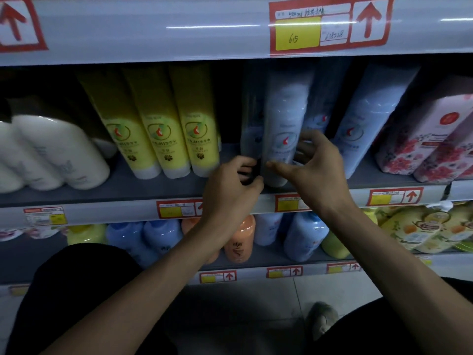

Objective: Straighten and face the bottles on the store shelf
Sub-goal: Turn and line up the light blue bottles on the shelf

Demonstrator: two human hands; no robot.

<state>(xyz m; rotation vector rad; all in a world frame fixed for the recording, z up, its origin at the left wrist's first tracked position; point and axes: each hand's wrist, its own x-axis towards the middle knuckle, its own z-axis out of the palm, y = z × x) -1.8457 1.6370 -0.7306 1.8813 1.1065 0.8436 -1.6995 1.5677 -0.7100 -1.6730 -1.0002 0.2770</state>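
Blue bottle (284, 124) — between both hands (230, 188) (317, 165)

**Grey store shelves, stocked in rows**

The middle shelf (153, 190) carries, from left of frame to right, white bottles (58, 155), three yellow bottles (158, 129) side by side, pale blue bottles (284, 119) at centre and floral pink packs (430, 139). The lower shelf (266, 254) holds blue bottles (143, 234), an orange bottle (242, 239) and yellow-green packs (422, 229). Red-framed price labels (394, 197) line both front edges.

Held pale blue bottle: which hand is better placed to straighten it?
Right, likely: the right hand curls round the pale blue bottle, thumb in front; the left hand sits low at its side.
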